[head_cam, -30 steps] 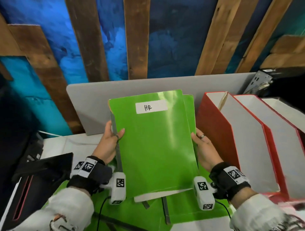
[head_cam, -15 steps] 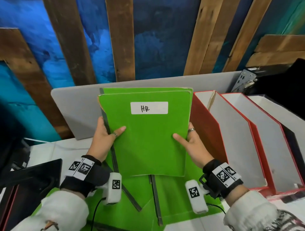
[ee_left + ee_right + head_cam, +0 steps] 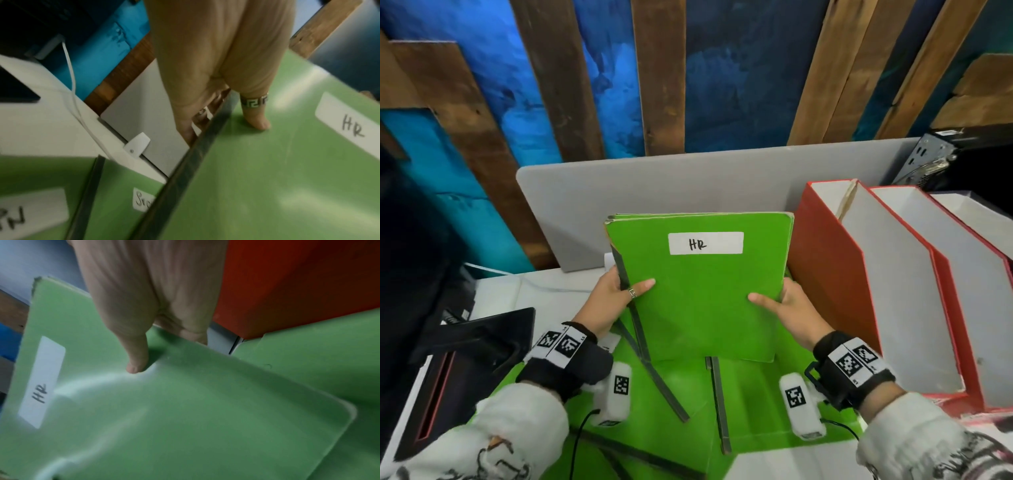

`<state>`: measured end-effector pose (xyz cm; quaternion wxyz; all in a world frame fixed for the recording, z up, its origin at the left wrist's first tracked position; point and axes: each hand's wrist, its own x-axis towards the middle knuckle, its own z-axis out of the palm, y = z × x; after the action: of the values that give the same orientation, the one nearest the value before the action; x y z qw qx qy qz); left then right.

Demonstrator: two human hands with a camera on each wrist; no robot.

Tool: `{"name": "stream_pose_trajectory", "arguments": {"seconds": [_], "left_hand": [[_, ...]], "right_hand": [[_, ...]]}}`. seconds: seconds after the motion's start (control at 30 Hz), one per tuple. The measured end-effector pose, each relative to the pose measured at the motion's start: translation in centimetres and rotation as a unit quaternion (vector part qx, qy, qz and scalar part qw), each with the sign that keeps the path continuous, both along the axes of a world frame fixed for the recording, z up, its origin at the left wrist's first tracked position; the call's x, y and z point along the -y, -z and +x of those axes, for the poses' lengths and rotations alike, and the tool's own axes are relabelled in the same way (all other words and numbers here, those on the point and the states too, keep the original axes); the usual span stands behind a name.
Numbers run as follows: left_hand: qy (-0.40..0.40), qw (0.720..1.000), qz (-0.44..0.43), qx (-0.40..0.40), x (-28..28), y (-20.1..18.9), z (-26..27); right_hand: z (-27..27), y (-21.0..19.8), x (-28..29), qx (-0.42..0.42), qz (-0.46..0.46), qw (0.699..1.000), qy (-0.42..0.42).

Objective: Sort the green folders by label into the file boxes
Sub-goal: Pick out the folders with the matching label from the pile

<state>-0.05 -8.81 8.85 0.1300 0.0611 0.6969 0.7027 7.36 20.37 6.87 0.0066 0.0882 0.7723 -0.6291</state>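
I hold a small stack of green folders upright over the desk, its front one bearing a white label "HR". My left hand grips the stack's left spine edge, thumb on the front, fingers behind. My right hand grips the right edge, thumb pressed on the front cover. More green folders lie flat on the desk below, two of them with partly readable labels. Red file boxes with white insides stand just right of the stack.
A grey divider panel stands behind the folders. A black device sits at the left on the white desk, with a white cable beyond it. A dark computer case is at the far right.
The rear folders, first offset to the right, now sit squared behind the HR folder. The stack tipped more upright and both thumbs came onto its front.
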Motion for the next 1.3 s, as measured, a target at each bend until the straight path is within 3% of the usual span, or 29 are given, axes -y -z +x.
{"name": "stream_pose_trajectory", "arguments": {"seconds": [0.17, 0.37, 0.53, 0.67, 0.83, 1.0, 1.13, 1.3], "left_hand": [[0.025, 0.998, -0.053, 0.022, 2.8, -0.2, -0.1], [0.016, 0.991, -0.122, 0.044, 6.2, 0.5, 0.8], [0.006, 0.989, -0.128, 0.079, 7.1, 1.0, 1.6], [0.012, 0.991, -0.095, 0.091, 6.2, 1.7, 2.4], [0.066, 0.993, 0.023, 0.09, 4.5, 1.8, 3.2], [-0.028, 0.998, 0.045, 0.018, 3.7, 1.4, 3.1], [-0.035, 0.998, 0.037, -0.025, 3.0, 1.3, 3.4], [-0.011, 0.999, 0.03, 0.008, 3.7, 2.5, 3.2]], "right_hand": [[0.3, -1.0, 0.7, -0.047, -0.022, 0.998, 0.022], [1.1, -1.5, 1.6, -0.036, -0.072, 0.995, 0.052], [1.7, -1.1, 1.2, -0.017, -0.121, 0.99, 0.067], [2.1, -0.2, 2.0, -0.006, -0.146, 0.988, 0.048], [2.5, 1.0, 4.2, 0.006, -0.158, 0.987, 0.032], [2.9, 0.5, 5.5, -0.043, -0.098, 0.993, 0.054], [3.0, -0.2, 5.3, -0.074, -0.039, 0.995, 0.062], [2.3, -0.1, 5.0, -0.033, 0.003, 0.999, 0.035]]}}
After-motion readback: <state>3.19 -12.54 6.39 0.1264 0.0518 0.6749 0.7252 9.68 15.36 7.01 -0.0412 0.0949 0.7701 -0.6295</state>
